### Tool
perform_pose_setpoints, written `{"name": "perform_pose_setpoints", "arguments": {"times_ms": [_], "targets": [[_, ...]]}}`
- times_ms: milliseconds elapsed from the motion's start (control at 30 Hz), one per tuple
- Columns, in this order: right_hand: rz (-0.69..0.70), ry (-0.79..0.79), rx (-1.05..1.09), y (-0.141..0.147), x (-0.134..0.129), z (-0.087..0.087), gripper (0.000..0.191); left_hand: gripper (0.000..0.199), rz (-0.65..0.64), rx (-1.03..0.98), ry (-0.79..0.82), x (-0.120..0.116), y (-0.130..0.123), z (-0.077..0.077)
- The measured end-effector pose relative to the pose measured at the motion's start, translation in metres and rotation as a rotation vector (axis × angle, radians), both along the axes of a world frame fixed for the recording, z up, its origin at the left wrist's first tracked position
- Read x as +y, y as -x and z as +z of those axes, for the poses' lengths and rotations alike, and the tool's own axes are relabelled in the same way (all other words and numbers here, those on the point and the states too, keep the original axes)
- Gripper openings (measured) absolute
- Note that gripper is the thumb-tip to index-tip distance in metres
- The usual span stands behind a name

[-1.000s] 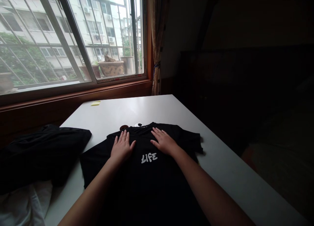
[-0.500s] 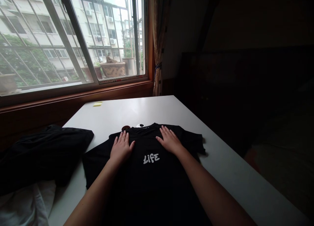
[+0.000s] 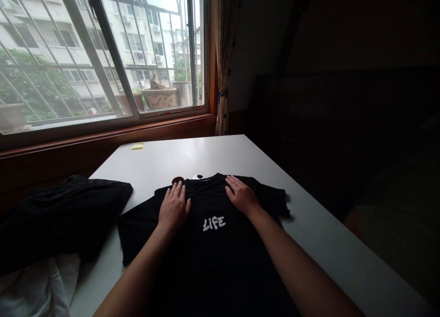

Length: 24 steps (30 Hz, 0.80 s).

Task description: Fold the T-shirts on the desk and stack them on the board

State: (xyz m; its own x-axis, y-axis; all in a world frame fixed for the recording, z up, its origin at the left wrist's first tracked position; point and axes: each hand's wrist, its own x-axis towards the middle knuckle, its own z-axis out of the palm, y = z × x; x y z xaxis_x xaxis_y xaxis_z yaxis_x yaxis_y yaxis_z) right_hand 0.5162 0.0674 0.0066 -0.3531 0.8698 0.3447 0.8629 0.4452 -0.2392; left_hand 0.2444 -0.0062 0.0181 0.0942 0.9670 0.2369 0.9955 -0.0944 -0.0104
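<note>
At left, a pile of dark cloth [image 3: 65, 216] overlies white fabric [image 3: 41, 285] on the counter [image 3: 206, 156]. Centrally, I see the black T-shirt [image 3: 213, 262] spread on the counter, my left hand [image 3: 174, 207] flat near its collar, fingers close together, thumb slightly apart; rightward, my right hand [image 3: 242, 197] presses it, fingers together, thumb apart.

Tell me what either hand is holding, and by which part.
Nothing looks held: the left hand and right hand lie flat, palms down, on the upper part of the black shirt, below its collar.
</note>
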Motion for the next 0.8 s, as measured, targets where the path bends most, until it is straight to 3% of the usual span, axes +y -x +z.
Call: {"name": "perform_pose_setpoints", "arguments": {"times_ms": [133, 300, 800], "targets": [[0.12, 0.153, -0.101, 0.005, -0.001, -0.002, 0.058, 0.059, -0.036, -0.012, 0.045, -0.004, -0.014, -0.006], [0.056, 0.218, -0.151, 0.008, -0.001, -0.004, 0.065, 0.064, -0.012, -0.016, 0.086, -0.002, -0.016, -0.015], [0.016, 0.273, -0.16, 0.007, 0.002, -0.008, 0.079, 0.07, 0.01, 0.025, 0.12, -0.002, -0.015, -0.014]]}}
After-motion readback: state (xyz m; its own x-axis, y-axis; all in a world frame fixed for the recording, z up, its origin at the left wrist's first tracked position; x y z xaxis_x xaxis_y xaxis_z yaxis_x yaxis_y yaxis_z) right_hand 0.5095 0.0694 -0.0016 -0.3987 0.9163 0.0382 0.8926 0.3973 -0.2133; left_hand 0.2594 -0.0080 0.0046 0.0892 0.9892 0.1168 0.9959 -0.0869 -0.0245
